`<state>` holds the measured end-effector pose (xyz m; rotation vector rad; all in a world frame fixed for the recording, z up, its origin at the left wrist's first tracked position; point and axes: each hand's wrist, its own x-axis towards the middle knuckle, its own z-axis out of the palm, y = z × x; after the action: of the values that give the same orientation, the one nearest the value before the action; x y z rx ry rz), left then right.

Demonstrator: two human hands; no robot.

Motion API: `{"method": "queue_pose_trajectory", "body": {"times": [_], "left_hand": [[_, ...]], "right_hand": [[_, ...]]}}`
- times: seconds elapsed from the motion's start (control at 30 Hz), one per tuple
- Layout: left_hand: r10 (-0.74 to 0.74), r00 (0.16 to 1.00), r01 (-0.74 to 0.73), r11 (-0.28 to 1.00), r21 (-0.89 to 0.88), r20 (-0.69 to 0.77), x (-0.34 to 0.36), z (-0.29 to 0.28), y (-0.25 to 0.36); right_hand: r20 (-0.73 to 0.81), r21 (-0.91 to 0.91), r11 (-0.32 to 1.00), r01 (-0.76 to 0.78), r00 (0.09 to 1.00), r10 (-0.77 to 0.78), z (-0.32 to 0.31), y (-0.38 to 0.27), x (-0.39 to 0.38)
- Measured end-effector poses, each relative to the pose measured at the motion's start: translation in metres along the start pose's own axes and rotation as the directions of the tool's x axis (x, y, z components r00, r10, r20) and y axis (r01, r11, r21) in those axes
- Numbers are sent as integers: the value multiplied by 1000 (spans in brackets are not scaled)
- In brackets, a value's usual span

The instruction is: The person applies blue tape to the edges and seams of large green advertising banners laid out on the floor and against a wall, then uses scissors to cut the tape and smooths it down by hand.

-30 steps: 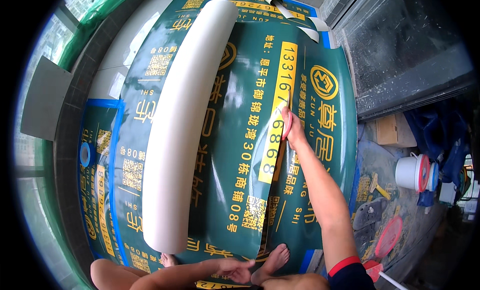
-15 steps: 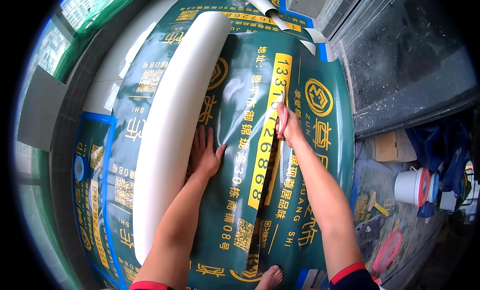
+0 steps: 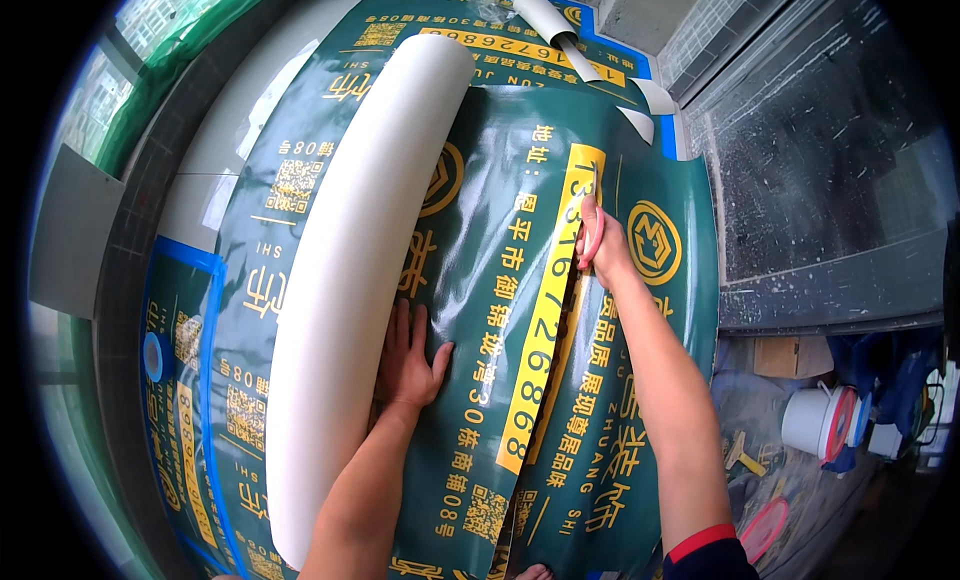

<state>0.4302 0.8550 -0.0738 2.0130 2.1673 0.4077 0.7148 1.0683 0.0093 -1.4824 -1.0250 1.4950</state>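
A green printed floor sheet (image 3: 480, 280) with yellow markings lies spread out, a long white roll (image 3: 365, 290) along its left part. My right hand (image 3: 600, 245) is closed on pink-handled scissors (image 3: 592, 225) at the upper part of a yellow printed band; a slit runs from there down toward the lower edge. Where the scissor blades meet the sheet is mostly hidden. My left hand (image 3: 408, 365) lies flat on the sheet just right of the roll, fingers spread.
Blue tape (image 3: 213, 310) borders more sheeting at left, with a tape roll (image 3: 153, 355). Curled white-backed offcuts (image 3: 545, 20) lie at the back. A dark panel (image 3: 820, 200) stands right, above a cardboard box (image 3: 790, 355), white bucket (image 3: 810, 420) and yellow-handled tool (image 3: 747, 460). Green netting (image 3: 165, 75) hangs at left.
My left hand has risen from the bottom edge onto the sheet beside the roll. My right hand with the scissors has moved farther up along the yellow band, and the slit is longer.
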Motion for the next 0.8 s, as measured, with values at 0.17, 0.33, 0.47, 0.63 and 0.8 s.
{"method": "queue_pose_trajectory", "body": {"times": [0.17,0.33,0.47,0.63,0.8], "left_hand": [[-20,1000,20,1000,7,24,1,-3,1],[-56,994,60,997,-40,98,4,-6,3],[-65,993,68,997,-32,98,4,-9,4],[-97,984,102,994,-29,148,3,-10,4],[-104,978,115,992,-53,179,3,-12,5]], "right_hand": [[-4,-39,999,11,1000,-11,-1,-19,30],[-6,-48,998,39,999,-39,-8,-36,72],[-10,-23,999,47,999,-48,-8,-51,99],[-8,-105,994,36,999,-37,-16,-65,135],[19,-55,998,-30,999,31,-26,-84,166]]}}
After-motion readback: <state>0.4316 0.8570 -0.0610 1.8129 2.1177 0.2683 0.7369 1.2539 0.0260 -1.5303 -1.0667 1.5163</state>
